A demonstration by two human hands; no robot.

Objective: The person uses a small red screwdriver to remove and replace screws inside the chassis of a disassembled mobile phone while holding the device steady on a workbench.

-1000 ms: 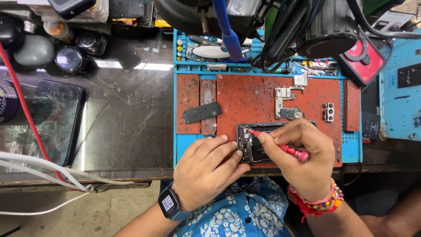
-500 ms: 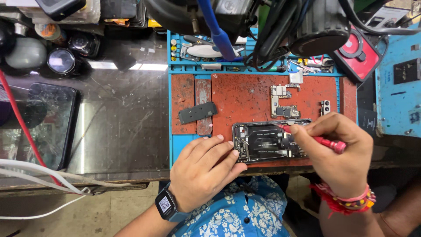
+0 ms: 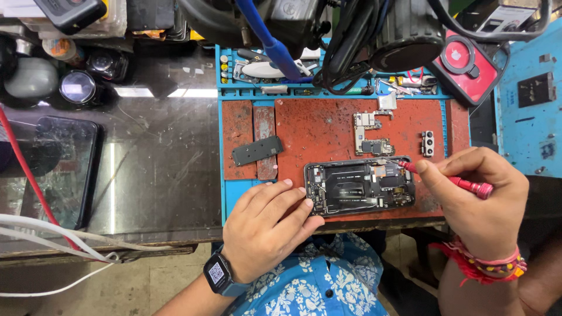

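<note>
Two hands work over an opened black smartphone body (image 3: pixel 359 186) that lies flat on the red-and-blue silicone repair mat (image 3: pixel 328 126), low in the middle of the frame. The phone's long axis runs left to right across the picture, parallel to the near edge of the dark glass-topped counter (image 3: pixel 158 169).

The left hand (image 3: pixel 266 225) sits at the phone's left end, lower centre of the frame, its fingers spread loosely, with the fingertips (image 3: pixel 307 203) pressed against the lower-left corner of the case; it grips nothing. A square-faced dark smartwatch (image 3: pixel 218 272) is strapped on that wrist.

The right hand (image 3: pixel 483 202) is at the phone's right end, closed around a slim red screwdriver (image 3: pixel 451 181). The tool slants up and to the left, and its tip meets the upper-right corner of the phone, just beside the case edge. Red thread bracelets (image 3: pixel 483 263) circle that wrist. So the phone lies between the two hands, and the right one is nearer the spot where the tip rests.

Above the phone on the mat lie a removed circuit board (image 3: pixel 369 131), a small silver camera module (image 3: pixel 428 143) to its right, and a dark metal plate (image 3: pixel 256 150) to the left. A second black phone with cracked glass (image 3: pixel 55 169) lies at the left of the frame, well apart.
</note>
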